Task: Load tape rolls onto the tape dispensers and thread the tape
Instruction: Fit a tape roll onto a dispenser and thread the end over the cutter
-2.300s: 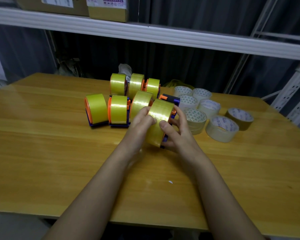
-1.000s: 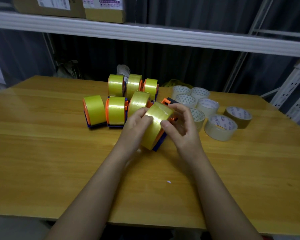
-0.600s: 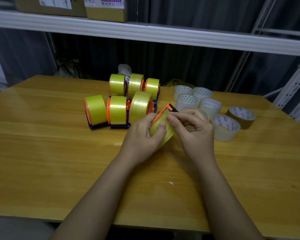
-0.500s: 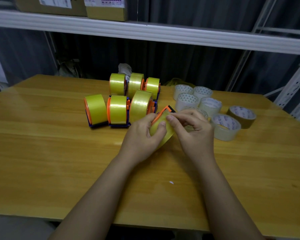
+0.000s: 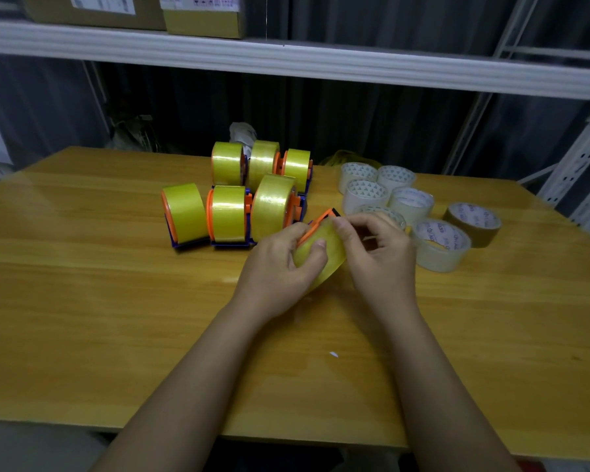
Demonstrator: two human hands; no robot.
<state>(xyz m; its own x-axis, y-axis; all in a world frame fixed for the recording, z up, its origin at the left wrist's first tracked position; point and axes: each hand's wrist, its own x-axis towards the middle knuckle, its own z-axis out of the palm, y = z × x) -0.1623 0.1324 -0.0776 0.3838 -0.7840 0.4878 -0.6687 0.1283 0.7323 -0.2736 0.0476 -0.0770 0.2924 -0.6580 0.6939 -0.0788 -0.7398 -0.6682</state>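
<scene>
The left hand (image 5: 280,264) curls around a yellow tape roll (image 5: 324,257) mounted on an orange dispenser (image 5: 315,224), its thumb pressed on the roll's face and its fingers wrapped behind. The right hand (image 5: 378,250) grips the same roll from the other side, thumb and forefinger pinching at the top edge near the dispenser's dark tip; whether a loose tape end sits between them cannot be told. The roll is held tilted just above the wooden table (image 5: 116,318), near its middle.

Behind the hands stand six loaded dispensers (image 5: 227,212) with yellow rolls, orange hubs and blue bases, in two rows of three, upright and close together. To the right lie loose pale tape rolls (image 5: 365,195) flat on the table, clustered and touching, with one clear roll (image 5: 440,245) nearest the right hand and a brown roll (image 5: 474,224) just beside it. A small white scrap (image 5: 333,354) lies on the table between the forearms. Above runs a white shelf (image 5: 321,63) carrying cardboard boxes (image 5: 201,15)
</scene>
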